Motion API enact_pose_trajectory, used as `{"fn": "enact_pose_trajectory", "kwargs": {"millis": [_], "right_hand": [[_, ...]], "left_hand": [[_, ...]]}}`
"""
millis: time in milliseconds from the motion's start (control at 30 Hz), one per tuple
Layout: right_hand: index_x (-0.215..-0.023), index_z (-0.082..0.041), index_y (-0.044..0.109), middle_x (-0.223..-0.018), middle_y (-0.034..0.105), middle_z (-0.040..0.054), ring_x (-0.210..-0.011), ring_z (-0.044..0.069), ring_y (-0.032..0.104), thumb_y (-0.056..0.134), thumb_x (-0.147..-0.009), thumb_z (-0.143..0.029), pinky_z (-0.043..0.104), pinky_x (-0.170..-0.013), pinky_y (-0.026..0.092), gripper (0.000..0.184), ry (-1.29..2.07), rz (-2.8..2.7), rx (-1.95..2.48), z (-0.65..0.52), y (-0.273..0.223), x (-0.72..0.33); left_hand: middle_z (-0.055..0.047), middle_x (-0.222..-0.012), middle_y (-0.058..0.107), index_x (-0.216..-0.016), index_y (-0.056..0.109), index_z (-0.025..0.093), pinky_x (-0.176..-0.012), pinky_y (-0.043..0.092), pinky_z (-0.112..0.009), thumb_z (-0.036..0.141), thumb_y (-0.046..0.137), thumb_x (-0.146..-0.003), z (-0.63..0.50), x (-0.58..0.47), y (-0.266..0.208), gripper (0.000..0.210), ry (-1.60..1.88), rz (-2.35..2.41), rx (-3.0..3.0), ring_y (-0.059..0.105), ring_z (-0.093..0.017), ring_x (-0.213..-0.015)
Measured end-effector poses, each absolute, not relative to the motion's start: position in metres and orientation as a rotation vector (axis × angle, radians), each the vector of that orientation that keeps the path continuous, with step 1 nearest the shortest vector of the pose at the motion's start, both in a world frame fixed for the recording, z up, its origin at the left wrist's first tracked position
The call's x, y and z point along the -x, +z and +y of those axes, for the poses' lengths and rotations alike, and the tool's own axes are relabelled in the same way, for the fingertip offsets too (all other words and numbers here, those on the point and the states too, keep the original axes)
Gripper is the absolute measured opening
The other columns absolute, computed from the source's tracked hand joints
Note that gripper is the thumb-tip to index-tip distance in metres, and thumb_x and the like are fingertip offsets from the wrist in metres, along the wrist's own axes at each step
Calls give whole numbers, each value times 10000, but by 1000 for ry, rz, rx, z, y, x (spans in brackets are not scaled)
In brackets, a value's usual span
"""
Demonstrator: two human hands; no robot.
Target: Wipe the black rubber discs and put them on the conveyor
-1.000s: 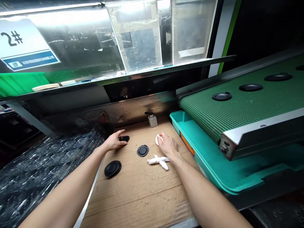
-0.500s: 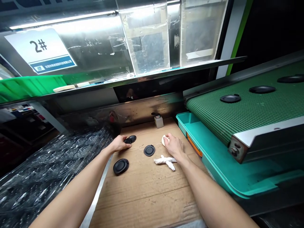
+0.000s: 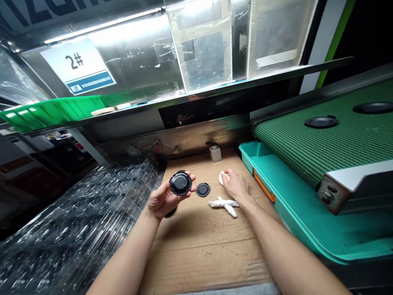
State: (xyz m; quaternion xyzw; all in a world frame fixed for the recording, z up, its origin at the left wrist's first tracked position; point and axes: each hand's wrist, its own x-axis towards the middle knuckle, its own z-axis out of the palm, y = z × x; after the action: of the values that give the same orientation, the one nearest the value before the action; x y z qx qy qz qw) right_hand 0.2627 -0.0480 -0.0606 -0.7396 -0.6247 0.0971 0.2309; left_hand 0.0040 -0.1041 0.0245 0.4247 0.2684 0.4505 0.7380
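My left hand (image 3: 164, 201) is closed on a round black plastic lid (image 3: 180, 183), lifted above the cardboard with its face turned toward me. Partly hidden behind that hand, another black lid (image 3: 171, 212) lies on the board. A further black disc-shaped lid (image 3: 203, 189) rests flat between my hands. At the right, my right hand (image 3: 236, 185) grips a small round white pad (image 3: 224, 178) close to the cardboard surface. Just below it lies a twisted white cloth (image 3: 224, 204).
The cardboard sheet (image 3: 208, 254) covers the work surface. A small white bottle (image 3: 215, 153) stands at its back. To the right, a green conveyor belt (image 3: 285, 139) carries black lids above a teal bin (image 3: 294, 221). Clear plastic trays (image 3: 76, 221) are stacked at left, below a green crate (image 3: 52, 114).
My left hand has picked up a black lid from the cardboard and raised it, face toward me. My right hand still holds the white pad. Lids on the belt have moved nearer its end.
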Motion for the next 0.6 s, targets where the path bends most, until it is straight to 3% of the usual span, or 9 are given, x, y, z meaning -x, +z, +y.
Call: {"fn": "enact_pose_trajectory", "kwargs": {"millis": [333,600], "right_hand": [[-1165,-309,600,-893,684,81,-852,265,633,356,-926,-532,317,-674,370,408,257,-1701,2021,-46,-65,-264],[-1179,-280,597,-922,687,88,-855,245,629,348,-941,-511,312,-684,363,416,236,-1714,2035,-47,-65,-263]], "left_hand": [[-223,-1376,490,-1310,485,104,-917,526,-363,361,594,-839,-122,-19,15,548,974,497,-769,549,-375,-1187],[-217,-1385,489,-1336,463,109,-976,488,-400,362,583,-854,-123,-21,7,557,950,467,-771,529,-367,-1213]]}}
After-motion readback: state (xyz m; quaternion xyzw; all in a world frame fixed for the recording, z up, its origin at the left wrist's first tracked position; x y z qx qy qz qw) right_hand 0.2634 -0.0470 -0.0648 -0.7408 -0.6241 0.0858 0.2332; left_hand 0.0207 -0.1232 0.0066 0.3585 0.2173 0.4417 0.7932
